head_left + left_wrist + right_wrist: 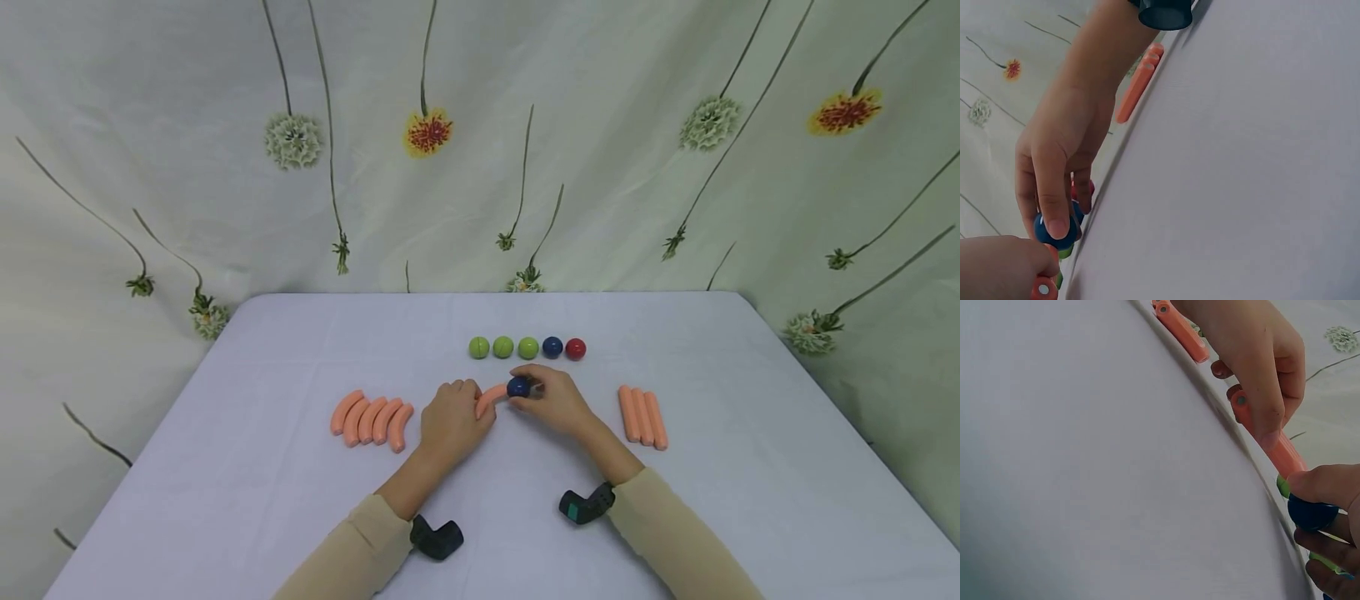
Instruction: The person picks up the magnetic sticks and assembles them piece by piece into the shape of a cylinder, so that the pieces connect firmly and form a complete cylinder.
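Observation:
My left hand (455, 421) pinches a curved orange magnetic rod (491, 397) between thumb and fingers. A round grey magnet shows in the rod's near end (1044, 289) in the left wrist view. At the rod's other end is a dark blue ball (517, 387), which my right hand (557, 402) grips with thumb and fingertips. The right wrist view has the ball (1311, 514) right against the rod (1286, 455), the right thumb lying over where they meet. Both hands are close together over the middle of the white table (510, 517).
Behind the hands runs a row of balls: three green ones (503, 347), a dark blue one (552, 347) and a red one (576, 348). Several curved orange rods (371, 419) lie left of the hands. Three straight orange rods (642, 417) lie to the right. A flowered cloth (600, 167) hangs behind.

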Demonstrator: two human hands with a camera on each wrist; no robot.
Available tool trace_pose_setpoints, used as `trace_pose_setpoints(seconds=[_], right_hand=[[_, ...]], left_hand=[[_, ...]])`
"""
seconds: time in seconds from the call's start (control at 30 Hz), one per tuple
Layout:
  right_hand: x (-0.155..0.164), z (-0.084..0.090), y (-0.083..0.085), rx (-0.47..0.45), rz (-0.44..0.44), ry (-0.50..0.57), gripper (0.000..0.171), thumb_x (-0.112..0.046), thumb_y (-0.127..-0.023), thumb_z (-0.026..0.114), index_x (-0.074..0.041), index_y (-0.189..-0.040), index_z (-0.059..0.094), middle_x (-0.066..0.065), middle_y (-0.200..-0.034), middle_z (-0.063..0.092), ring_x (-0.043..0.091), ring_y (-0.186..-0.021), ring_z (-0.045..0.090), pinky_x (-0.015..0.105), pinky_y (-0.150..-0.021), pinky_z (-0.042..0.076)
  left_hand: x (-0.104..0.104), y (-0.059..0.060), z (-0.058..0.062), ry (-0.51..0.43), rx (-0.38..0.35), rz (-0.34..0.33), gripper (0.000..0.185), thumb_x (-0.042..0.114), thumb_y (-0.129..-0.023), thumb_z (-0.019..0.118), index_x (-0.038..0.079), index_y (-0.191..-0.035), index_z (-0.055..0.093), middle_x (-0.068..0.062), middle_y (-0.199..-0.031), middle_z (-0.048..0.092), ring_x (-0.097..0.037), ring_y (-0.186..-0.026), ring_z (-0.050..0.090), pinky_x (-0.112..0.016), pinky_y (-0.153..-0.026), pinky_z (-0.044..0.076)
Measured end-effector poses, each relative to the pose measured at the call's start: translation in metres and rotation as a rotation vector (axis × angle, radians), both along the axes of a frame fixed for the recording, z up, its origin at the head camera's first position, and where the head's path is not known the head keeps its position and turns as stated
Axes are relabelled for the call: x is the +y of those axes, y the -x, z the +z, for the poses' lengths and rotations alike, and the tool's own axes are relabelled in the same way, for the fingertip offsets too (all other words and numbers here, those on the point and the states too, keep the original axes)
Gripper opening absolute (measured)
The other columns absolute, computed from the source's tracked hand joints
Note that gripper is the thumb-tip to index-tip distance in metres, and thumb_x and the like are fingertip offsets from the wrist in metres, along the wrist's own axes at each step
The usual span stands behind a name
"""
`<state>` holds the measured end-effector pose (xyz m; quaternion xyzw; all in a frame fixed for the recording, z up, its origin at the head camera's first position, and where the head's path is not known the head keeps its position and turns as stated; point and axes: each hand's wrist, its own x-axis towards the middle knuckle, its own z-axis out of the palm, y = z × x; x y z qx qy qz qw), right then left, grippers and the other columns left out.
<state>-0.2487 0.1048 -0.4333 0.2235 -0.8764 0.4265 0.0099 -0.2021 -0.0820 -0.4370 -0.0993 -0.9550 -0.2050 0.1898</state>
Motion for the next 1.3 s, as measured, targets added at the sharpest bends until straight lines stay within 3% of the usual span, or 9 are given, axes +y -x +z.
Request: trace_pose_setpoints(seconds=[0.43,0.67,0.93,1.3], right_hand=[[0.001,-0.016,0.001,-0.040,-0.036,0.141,0.037,-0.011,-0.080,0.079,-0.005,-0.115,0.068,0.008,-0.114,0.068,0.024,-0.104,0.060,0.043,-0.091,0.047],[0.003,-0.019,0.002,-0.047,-0.017,0.144,0.037,-0.013,-0.081,0.079,-0.006,-0.116,0.068,0.007,-0.115,0.067,0.023,-0.103,0.059,0.041,-0.091,0.046],[0.005,-0.018,0.001,-0.062,0.015,0.160,0.038,-0.016,-0.082,0.079,-0.008,-0.117,0.068,0.006,-0.117,0.067,0.023,-0.107,0.059,0.042,-0.094,0.045],[0.006,-0.021,0.001,-0.040,0.019,0.168,0.038,-0.017,-0.081,0.081,-0.008,-0.115,0.068,0.004,-0.113,0.068,0.022,-0.103,0.060,0.042,-0.091,0.046]], left_hand=[[-0.002,0.002,-0.009,-0.015,0.029,-0.023,0.021,0.025,-0.079,0.071,0.011,-0.071,0.057,0.002,-0.062,0.047,-0.017,-0.059,0.048,-0.030,-0.051,0.038],[-0.002,0.002,-0.011,-0.087,-0.021,-0.067,0.021,0.028,-0.084,0.070,0.008,-0.084,0.065,0.002,-0.070,0.050,-0.016,-0.066,0.048,-0.030,-0.056,0.039],[-0.003,0.004,-0.017,-0.153,-0.018,-0.132,0.025,0.030,-0.090,0.068,0.007,-0.099,0.070,0.002,-0.075,0.053,-0.014,-0.070,0.049,-0.029,-0.062,0.041],[-0.004,0.004,-0.016,-0.182,-0.031,-0.138,0.024,0.023,-0.084,0.071,0.006,-0.100,0.069,0.001,-0.079,0.056,-0.013,-0.070,0.049,-0.028,-0.061,0.041]])
